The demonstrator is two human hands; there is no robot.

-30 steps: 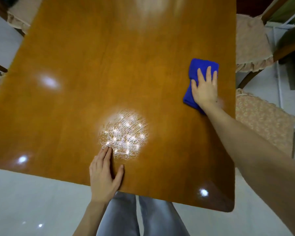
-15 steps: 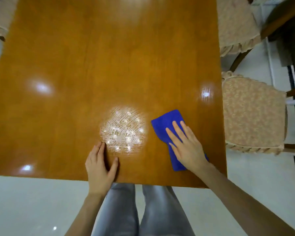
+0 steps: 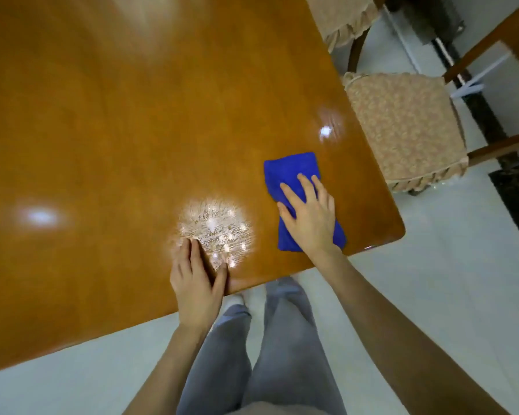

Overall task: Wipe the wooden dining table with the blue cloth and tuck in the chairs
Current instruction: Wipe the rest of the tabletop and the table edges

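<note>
Beneath right hand (image 3: 309,218), blue cloth (image 3: 291,172) lengthwise near-to-far

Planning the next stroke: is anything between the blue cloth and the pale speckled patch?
Nothing visible between the folded blue cloth and the pale speckled patch; only the left hand rests on the patch's near edge.

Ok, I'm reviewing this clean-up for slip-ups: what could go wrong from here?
The blue cloth under the right hand lies close to the table corner, so an outward stroke might push it off. The left hand rests flat at the speckled patch and may leave that spot unwiped or smudged.
</note>
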